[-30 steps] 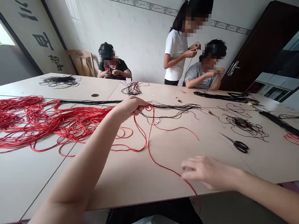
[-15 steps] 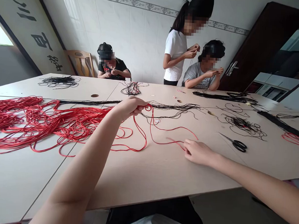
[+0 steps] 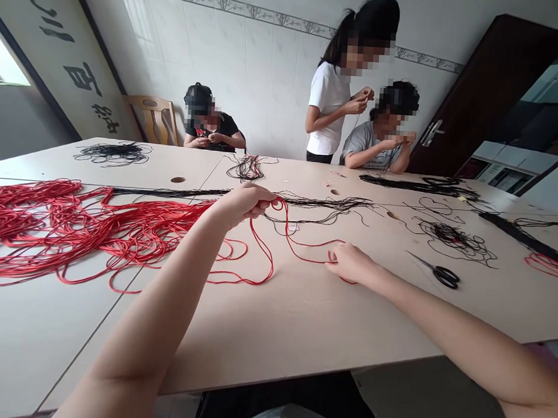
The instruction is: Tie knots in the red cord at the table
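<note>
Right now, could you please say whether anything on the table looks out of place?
Nothing looks damaged, but the red cords left of the left hand sprawl in loose, overlapping loops, so they look tangled.

The view's left edge is cropping the red cord heap (image 3: 112, 224); the right hand (image 3: 349, 264) is hiding part of a red strand (image 3: 311, 261).

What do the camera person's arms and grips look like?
The left arm and right arm are bare, no sleeves in view. The left grip and right grip wear no gloves, and no watch or bracelet shows.
</note>
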`<act>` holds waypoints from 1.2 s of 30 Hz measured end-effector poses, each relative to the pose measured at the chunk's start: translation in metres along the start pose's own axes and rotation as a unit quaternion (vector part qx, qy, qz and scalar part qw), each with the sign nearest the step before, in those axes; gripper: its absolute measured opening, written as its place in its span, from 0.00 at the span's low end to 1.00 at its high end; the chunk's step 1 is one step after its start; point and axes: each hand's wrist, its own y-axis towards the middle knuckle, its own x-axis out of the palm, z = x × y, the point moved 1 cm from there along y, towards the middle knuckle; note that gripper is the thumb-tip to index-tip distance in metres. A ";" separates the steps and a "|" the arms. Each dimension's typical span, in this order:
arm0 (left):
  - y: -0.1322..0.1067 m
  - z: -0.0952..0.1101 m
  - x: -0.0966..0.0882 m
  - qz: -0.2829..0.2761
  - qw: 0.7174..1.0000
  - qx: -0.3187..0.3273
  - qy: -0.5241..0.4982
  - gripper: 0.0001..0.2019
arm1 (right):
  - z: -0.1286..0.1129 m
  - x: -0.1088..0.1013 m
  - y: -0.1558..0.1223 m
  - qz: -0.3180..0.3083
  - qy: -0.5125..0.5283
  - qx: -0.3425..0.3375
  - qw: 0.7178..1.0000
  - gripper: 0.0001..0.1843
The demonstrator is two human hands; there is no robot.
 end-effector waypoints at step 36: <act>-0.027 0.024 0.027 -0.105 0.962 -0.027 -0.251 0.08 | -0.070 -0.099 -0.005 0.085 0.424 -0.197 0.880 0.12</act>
